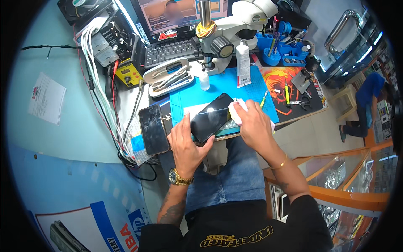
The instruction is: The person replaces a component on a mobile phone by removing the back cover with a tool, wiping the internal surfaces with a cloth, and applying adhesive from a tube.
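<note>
Phone (211,119) with dark screen is over the near edge of the blue mat (184,93), between the two hands; if it rests there or is lifted a little, I cannot tell; its long axis goes slanting, from the near left end, at the left hand (184,143), up to the far right end, beside the right hand (253,124); the left hand is curved around the near end, fingers along the left side and thumb at the near corner, so it pinches the phone lightly; the right hand pinches a bunched white cloth (238,110), which seems to touch the right side of the phone close to its far end; seen from this hand, the phone lies to the left, just beside; neither hand is clearly nearer, as each one has its own end.

Second phone (153,129) lies beyond the left edge of the mat, near the left hand; toward the far edge stand a small white bottle (204,81) and an upright tube (243,63); a tool case (170,80) is at the far left corner.
</note>
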The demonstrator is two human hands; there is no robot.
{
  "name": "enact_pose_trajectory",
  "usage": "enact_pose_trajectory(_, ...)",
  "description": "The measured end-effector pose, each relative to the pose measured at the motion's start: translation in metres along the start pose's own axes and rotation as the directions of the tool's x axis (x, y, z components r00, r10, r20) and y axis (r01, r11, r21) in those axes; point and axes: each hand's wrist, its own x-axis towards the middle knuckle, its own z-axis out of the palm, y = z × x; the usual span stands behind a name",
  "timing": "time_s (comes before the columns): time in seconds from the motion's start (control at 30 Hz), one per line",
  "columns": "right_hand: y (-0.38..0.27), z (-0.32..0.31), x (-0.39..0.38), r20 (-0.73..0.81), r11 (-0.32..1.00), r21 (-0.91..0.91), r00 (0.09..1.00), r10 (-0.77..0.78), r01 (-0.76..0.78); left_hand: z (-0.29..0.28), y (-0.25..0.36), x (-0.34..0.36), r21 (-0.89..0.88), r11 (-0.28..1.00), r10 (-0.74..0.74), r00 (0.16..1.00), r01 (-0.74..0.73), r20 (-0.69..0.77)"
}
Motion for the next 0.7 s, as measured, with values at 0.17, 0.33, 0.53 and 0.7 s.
enact_pose_trajectory(0.17,-0.060,0.019,-0.032,0.152,0.980,0.110,0.971,-0.184,0.168,0.015,-0.015,-0.009,-0.052,0.997,0.047,0.994,-0.052,-0.094)
enact_pose_trajectory(0.33,-0.041,0.017,-0.020,0.235,0.990,0.103,0.969,0.075,-0.102,0.012,-0.009,-0.002,-0.083,0.995,0.035,0.990,-0.047,-0.137)
enact_pose_trajectory(0.53,-0.039,0.011,0.009,0.253,0.979,-0.028,0.946,0.204,-0.204,0.010,-0.013,-0.007,-0.106,0.994,0.008,0.993,-0.020,-0.115)
enact_pose_trajectory(0.7,-0.034,0.016,0.007,0.266,0.996,0.065,0.963,0.043,-0.062,0.014,-0.010,-0.003,-0.129,0.992,-0.019,0.987,-0.001,-0.159)
